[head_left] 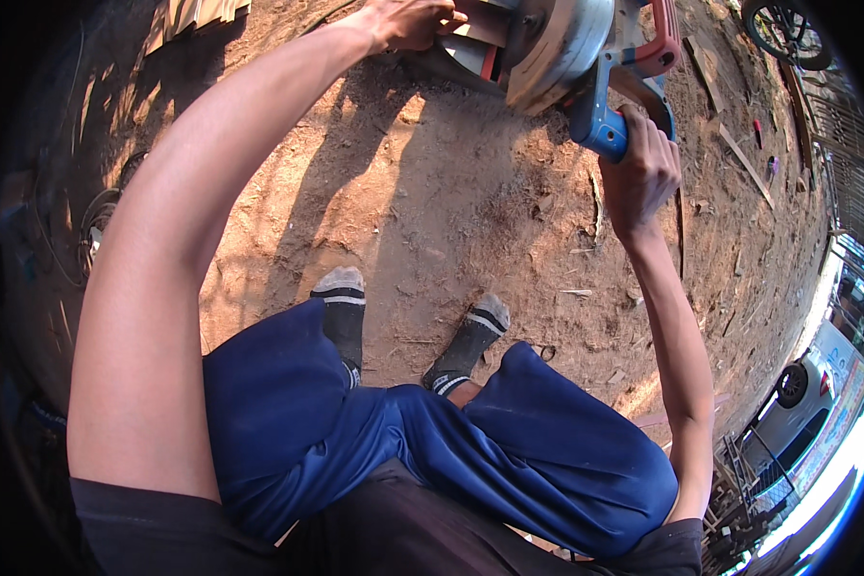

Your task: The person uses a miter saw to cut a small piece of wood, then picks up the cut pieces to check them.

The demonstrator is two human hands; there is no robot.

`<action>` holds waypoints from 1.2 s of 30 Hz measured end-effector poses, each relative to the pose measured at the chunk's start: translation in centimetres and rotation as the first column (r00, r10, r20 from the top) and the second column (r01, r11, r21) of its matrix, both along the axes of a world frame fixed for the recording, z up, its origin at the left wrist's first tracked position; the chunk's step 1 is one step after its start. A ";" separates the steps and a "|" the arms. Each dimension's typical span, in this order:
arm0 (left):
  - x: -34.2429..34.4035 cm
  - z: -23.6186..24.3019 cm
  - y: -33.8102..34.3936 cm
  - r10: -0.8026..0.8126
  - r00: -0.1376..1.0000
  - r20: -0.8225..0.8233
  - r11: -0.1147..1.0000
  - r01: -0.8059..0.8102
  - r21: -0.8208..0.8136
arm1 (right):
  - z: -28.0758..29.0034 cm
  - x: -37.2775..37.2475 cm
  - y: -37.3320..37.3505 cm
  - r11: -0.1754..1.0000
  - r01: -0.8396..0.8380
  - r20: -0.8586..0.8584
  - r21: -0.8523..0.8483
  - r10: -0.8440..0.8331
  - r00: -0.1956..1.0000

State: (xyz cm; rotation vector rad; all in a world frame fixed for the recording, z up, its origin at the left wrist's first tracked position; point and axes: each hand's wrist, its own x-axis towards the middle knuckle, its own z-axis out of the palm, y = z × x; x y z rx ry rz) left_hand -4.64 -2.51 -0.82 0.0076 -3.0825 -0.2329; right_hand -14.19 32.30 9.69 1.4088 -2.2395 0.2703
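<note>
A miter saw [571, 43] with a round grey blade guard stands at the top of the view, cut off by the upper edge. My right hand [643, 173] is wrapped round its blue handle [600, 130]. A second, red handle [660, 43] curves above it. On the other side of the guard, my left hand [408, 21] is closed with bent fingers at the end of a flat brown piece [480, 21] that looks like wood. The fingertips partly hide the grip, and the saw's blade cannot be made out.
Bare earth [432, 192] with scattered chips surrounds my socked feet [346, 298]. Stacked boards [192, 17] lie at the far left. Thin wood strips [744, 163] lie to the right, near a red-handled tool [757, 132]. A wheel [787, 34] and a parked car [797, 413] stand further off.
</note>
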 end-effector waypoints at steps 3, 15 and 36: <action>-0.4 -1.3 -0.6 -0.081 0.996 -0.037 0.984 0.074 -0.163 | -0.2 0.0 0.0 1.000 0.000 -0.021 -0.026 -0.001 1.000; -0.1 1.2 0.5 -0.077 0.996 0.055 0.972 0.087 -0.219 | -0.6 -0.2 0.1 0.998 -0.037 -0.060 -0.053 0.034 0.998; -1.9 -3.7 -1.2 -0.095 0.992 0.084 0.995 0.095 0.008 | -1.1 0.2 0.3 1.000 0.000 -0.028 -0.023 0.000 1.000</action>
